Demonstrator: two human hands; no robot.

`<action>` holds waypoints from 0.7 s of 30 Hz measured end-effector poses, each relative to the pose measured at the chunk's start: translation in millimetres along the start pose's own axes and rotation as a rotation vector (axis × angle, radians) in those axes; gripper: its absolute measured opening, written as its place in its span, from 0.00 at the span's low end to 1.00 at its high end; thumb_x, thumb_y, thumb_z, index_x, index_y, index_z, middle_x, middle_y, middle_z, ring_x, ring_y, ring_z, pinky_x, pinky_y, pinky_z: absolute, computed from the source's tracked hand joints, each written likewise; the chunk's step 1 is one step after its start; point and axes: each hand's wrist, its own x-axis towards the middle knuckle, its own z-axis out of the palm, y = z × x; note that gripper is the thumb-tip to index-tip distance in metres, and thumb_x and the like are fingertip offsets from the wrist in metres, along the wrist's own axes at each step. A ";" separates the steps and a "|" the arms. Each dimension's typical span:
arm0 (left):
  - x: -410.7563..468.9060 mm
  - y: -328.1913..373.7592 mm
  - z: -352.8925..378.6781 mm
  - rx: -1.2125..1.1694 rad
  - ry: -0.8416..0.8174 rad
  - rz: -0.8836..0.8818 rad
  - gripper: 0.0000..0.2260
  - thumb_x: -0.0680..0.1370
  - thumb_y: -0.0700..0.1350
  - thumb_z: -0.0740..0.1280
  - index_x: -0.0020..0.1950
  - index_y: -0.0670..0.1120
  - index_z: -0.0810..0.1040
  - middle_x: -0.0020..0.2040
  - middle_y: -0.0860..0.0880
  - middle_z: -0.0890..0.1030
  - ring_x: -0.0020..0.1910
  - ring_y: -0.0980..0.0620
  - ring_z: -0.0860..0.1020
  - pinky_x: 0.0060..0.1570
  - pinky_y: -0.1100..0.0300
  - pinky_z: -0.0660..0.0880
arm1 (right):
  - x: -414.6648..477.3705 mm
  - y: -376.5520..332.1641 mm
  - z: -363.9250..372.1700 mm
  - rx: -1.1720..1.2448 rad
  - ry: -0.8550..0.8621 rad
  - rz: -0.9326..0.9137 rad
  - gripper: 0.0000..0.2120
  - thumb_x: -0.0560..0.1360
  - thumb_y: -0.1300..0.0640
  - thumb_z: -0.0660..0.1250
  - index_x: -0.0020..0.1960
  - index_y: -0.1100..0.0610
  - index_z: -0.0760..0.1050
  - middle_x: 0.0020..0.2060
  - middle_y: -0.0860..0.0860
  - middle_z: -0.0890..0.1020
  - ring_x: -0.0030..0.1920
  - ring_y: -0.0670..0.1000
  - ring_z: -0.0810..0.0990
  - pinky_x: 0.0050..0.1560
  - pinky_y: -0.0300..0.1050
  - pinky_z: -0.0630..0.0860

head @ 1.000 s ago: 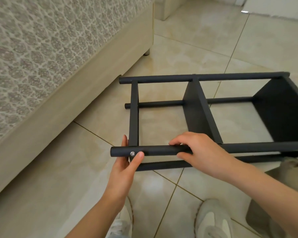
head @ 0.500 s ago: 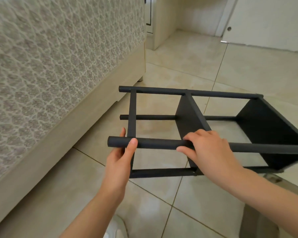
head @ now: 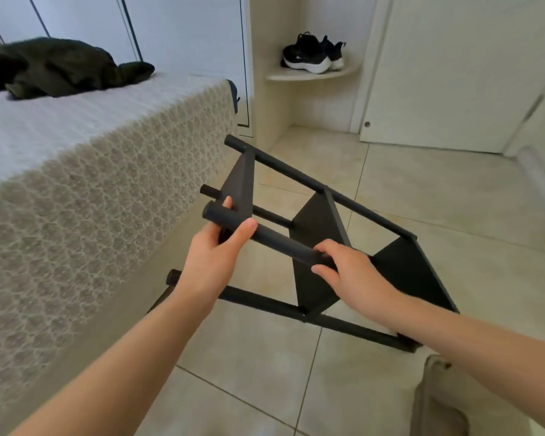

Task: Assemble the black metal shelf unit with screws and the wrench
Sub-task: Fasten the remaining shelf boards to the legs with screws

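Observation:
The black metal shelf unit [head: 315,243] is tilted above the tiled floor, its left end raised higher than its right. It has round poles and three flat black panels between them. My left hand [head: 214,253] grips the nearest pole close to its left end, thumb over the top. My right hand [head: 346,272] grips the same pole further right, in front of the middle panel. No screws or wrench are visible.
A bed [head: 76,171] with a patterned cover fills the left, with dark clothing [head: 57,67] on it. Black sneakers [head: 312,55] sit on a corner shelf at the back. A white door [head: 453,73] stands behind. A tan object [head: 434,401] lies bottom right.
The shelf unit has been lifted and tipped, its left end rising. Both hands kept hold of the near pole. My view swung upward, showing the bed top and the door.

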 end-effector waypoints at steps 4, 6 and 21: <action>10.2 48.4 -1.2 0.068 -0.022 0.109 0.29 0.80 0.55 0.66 0.80 0.55 0.61 0.67 0.59 0.74 0.68 0.58 0.69 0.69 0.57 0.61 | 2.0 -13.9 -21.9 0.132 0.074 0.002 0.16 0.81 0.54 0.63 0.68 0.51 0.69 0.55 0.45 0.78 0.54 0.43 0.76 0.56 0.36 0.71; 12.6 70.5 -0.5 0.103 -0.035 0.158 0.25 0.80 0.55 0.67 0.76 0.54 0.68 0.55 0.64 0.75 0.59 0.62 0.71 0.63 0.60 0.61 | -0.3 -19.4 -30.7 0.187 0.113 -0.001 0.15 0.81 0.53 0.63 0.67 0.50 0.69 0.57 0.45 0.78 0.55 0.43 0.77 0.55 0.35 0.71; -27.7 153.5 31.1 0.527 -0.029 0.415 0.11 0.78 0.58 0.68 0.41 0.54 0.73 0.41 0.54 0.79 0.50 0.54 0.75 0.70 0.47 0.62 | -59.0 -32.2 -70.6 0.333 0.129 0.028 0.14 0.82 0.54 0.61 0.67 0.48 0.67 0.56 0.44 0.75 0.52 0.44 0.75 0.52 0.39 0.76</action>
